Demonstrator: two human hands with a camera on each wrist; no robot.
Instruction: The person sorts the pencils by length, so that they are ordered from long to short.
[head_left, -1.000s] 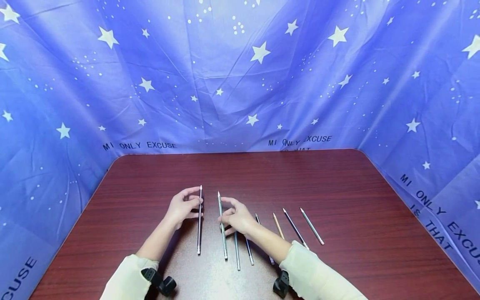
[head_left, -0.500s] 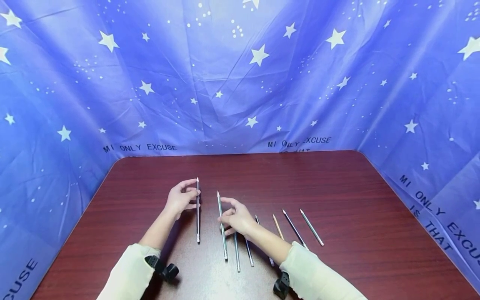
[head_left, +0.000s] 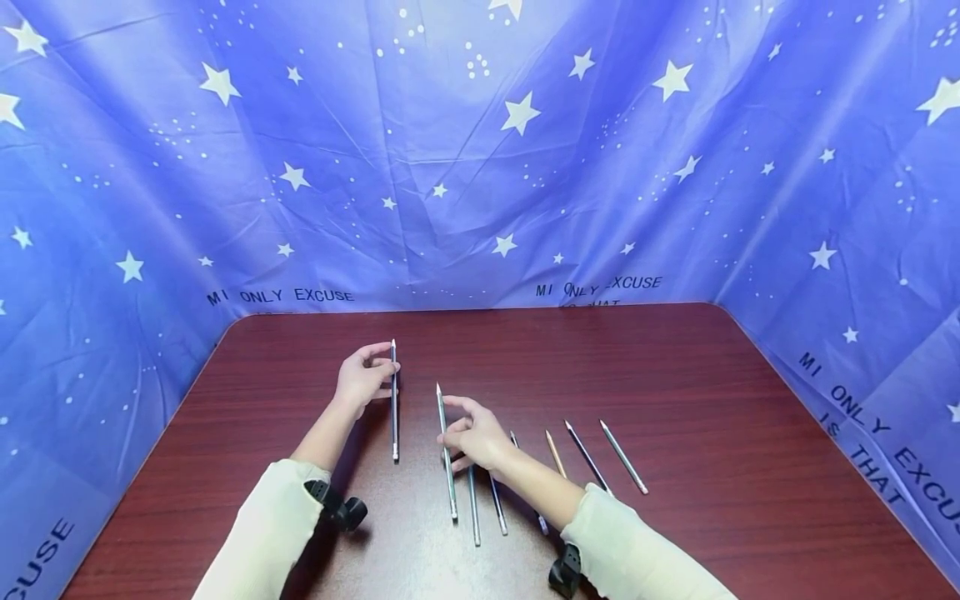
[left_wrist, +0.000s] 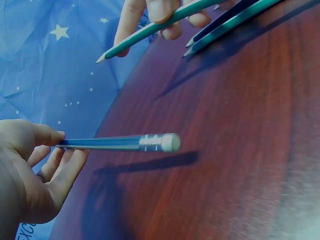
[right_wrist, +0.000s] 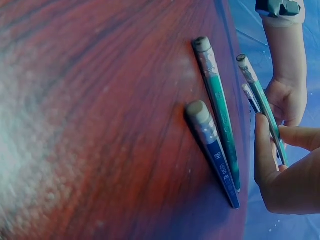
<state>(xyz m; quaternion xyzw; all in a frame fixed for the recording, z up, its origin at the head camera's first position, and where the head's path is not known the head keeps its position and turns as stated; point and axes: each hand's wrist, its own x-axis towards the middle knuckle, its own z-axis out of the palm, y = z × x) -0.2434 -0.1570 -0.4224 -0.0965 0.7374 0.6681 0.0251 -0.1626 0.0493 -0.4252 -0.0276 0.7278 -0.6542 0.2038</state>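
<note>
My left hand [head_left: 360, 382] pinches a dark blue pencil [head_left: 394, 412] near its sharpened end, the tip pointing away from me. In the left wrist view the white eraser end of this blue pencil [left_wrist: 110, 143] hangs above its shadow on the table. Thumb and fingers of my right hand [head_left: 478, 433] pinch a green pencil [head_left: 448, 475], a short way to the right of the blue one. Close beside that hand lie another green pencil [right_wrist: 223, 115] and a blue pencil [right_wrist: 217, 160], side by side with erasers toward me.
Right of these, a dark pencil [head_left: 542, 523] lies partly under my right forearm. Farther right are a yellowish pencil [head_left: 555, 454], a dark blue pencil [head_left: 587, 454] and a green pencil [head_left: 624, 457]. The dark red table [head_left: 750, 400] meets a starry blue cloth [head_left: 480, 167].
My left hand has moved away from me, toward the table's far edge, carrying the dark blue pencil slightly left as well. The right hand stays in place with its green pencil.
</note>
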